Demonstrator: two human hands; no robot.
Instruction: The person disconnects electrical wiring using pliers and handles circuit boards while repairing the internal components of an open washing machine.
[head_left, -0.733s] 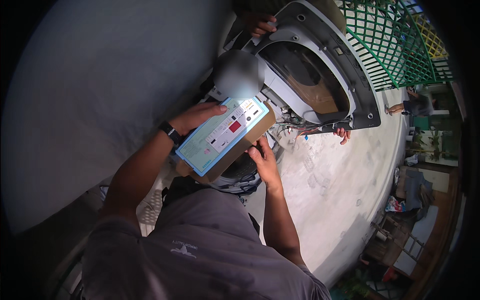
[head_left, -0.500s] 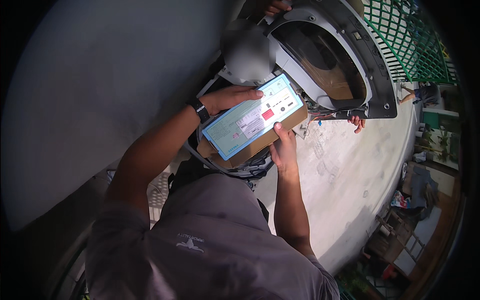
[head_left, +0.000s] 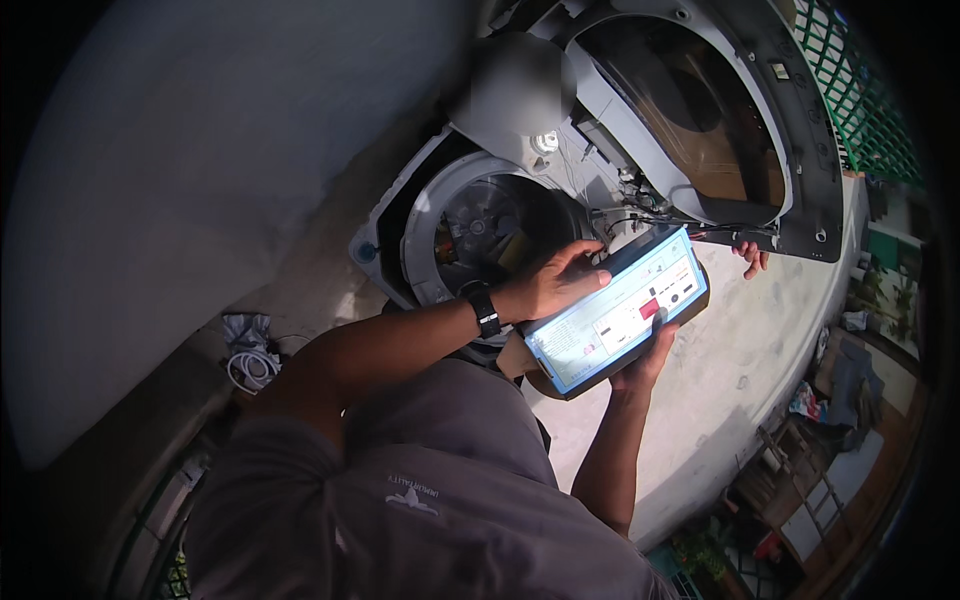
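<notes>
A long cardboard box (head_left: 625,320), its top face printed in white and light blue with a red patch, is between my two hands. My left hand (head_left: 550,287) grips its far left edge, thumb on the printed face; some of its fingers are hidden. My right hand (head_left: 648,362) holds the near right side, its thumb over the print and the other fingers beneath. An end flap (head_left: 515,357) sticks out at the box's lower left. Beyond my left hand stands an opened top-loading washing machine with a round tub (head_left: 490,215).
The machine's top panel (head_left: 815,190), with a dark window lid and loose wires (head_left: 650,215), is tilted up; another person's hand (head_left: 752,260) holds its lower edge. A coiled white hose (head_left: 254,370) lies at left by the wall. A green lattice fence (head_left: 862,100) stands far right.
Both hands have carried the box rightward and down. The washing machine's tub, hidden before behind the box and arms, now shows. The view has also shifted somewhat.
</notes>
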